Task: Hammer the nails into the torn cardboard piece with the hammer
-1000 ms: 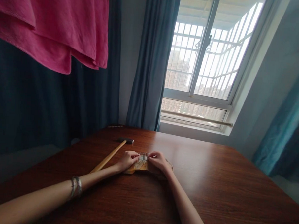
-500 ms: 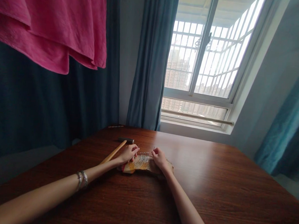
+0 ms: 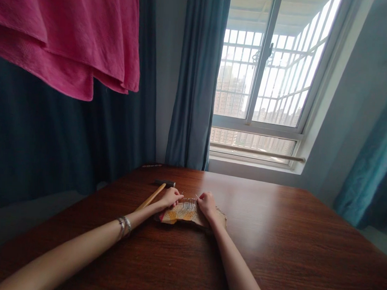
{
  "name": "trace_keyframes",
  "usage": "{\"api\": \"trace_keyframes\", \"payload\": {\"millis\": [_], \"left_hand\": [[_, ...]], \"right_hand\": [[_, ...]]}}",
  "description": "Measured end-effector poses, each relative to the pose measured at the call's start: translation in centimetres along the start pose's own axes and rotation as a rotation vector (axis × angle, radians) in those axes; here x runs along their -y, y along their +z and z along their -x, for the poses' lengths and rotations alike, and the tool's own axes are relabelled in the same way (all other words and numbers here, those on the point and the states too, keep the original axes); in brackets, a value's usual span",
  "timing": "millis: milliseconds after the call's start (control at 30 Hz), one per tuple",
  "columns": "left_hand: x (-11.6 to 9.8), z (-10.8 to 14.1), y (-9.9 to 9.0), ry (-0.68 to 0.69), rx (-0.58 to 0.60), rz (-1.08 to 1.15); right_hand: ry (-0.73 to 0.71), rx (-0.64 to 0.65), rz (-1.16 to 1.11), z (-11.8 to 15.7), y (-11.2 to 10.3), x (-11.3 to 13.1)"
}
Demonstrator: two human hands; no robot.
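Note:
A patterned piece (image 3: 179, 215), whitish with yellow patches and ragged edges, lies on the table with several nails (image 3: 188, 203) upright in a row on it. My left hand (image 3: 172, 198) is closed in a pinch at the left end of this row; a thin nail (image 3: 183, 193) shows at its fingertips. At the row's right end my right hand (image 3: 206, 204) pinches another slim nail (image 3: 197, 196), tilted to the left. The right hand and wrist hide part of the patterned piece. Left of it rests a hammer (image 3: 151, 196) with a wooden handle, its dark head pointing away.
The brown wooden table (image 3: 288, 234) runs back to the wall below a barred window (image 3: 257, 79). A pink towel (image 3: 89, 42) hangs at upper left before dark blue curtains (image 3: 196, 85). Small pale items (image 3: 152, 165) lie at the table's far left corner.
My left hand has moved slightly right, nearer the nails, its fingers drawn closer together. The nail in my right hand has gone from nearly upright to leaning left. The view has shifted slightly.

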State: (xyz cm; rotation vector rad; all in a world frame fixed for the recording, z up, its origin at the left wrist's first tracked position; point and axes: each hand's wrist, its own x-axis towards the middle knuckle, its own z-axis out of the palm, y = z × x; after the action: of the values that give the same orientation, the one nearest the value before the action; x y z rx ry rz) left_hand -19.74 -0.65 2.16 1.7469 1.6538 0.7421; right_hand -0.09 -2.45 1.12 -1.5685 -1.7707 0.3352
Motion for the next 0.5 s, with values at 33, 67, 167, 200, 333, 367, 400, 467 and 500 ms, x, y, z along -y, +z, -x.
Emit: {"api": "trace_keyframes", "payload": {"millis": [33, 67, 167, 200, 333, 367, 400, 467, 500], "left_hand": [[0.0, 0.0, -0.1, -0.013, 0.006, 0.005], [-0.1, 0.1, -0.2, -0.027, 0.015, 0.010], [-0.3, 0.3, -0.3, -0.042, 0.037, 0.028], [-0.4, 0.4, -0.3, -0.035, 0.033, 0.038], [-0.1, 1.2, -0.1, 0.095, -0.047, 0.100], [0.1, 1.6, -0.1, 0.139, -0.064, 0.108], [0.2, 2.0, -0.1, 0.182, -0.069, 0.107], [0.3, 2.8, -0.2, 0.270, -0.056, 0.075], [0.3, 3.2, -0.2, 0.320, -0.043, 0.040]], "right_hand": [[0.002, 0.000, -0.004, 0.0, 0.0, 0.0], [0.004, 0.000, -0.011, 0.0, -0.1, 0.0], [-0.007, 0.003, -0.042, -0.1, -0.2, 0.0], [-0.018, 0.008, -0.057, 0.0, -0.3, 0.1], [-0.093, 0.080, -0.139, 0.2, -0.6, 0.2], [-0.114, 0.111, -0.159, 0.3, -0.7, 0.1], [-0.132, 0.143, -0.178, 0.4, -0.8, 0.1], [-0.160, 0.204, -0.207, 0.6, -0.8, -0.1], [-0.170, 0.229, -0.219, 0.6, -0.8, -0.2]]}}
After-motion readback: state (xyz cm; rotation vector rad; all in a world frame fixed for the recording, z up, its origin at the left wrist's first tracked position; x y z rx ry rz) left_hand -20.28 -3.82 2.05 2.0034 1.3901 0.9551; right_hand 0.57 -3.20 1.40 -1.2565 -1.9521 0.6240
